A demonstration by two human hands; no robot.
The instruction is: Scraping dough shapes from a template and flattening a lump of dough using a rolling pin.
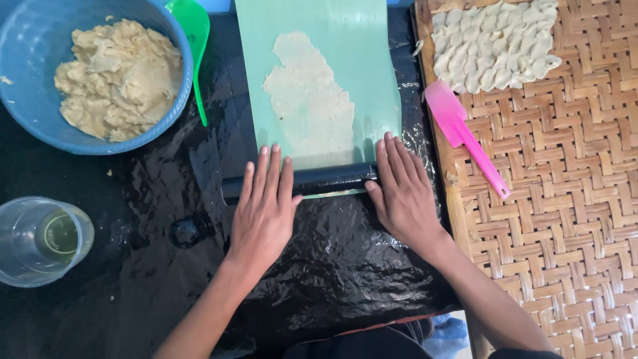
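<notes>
I see the black rolling pin [325, 179] lying crosswise under both palms, its long axis running left to right, at the near edge of the pale green sheet [345, 73]. The flattened dough [309, 100] stretches away just beyond my fingertips, lengthwise up the sheet. My left hand [266, 206] and right hand [402, 189] rest flat on the pin's two ends, fingers extended and together, pressing rather than gripping; both sit equally near the dough. Farther left of my left fingers stand a blue bowl [33, 40] of dough and a clear cup [40, 239]; right of my right fingers, a pink spatula [462, 133] lies on a woven tray [565, 199].
</notes>
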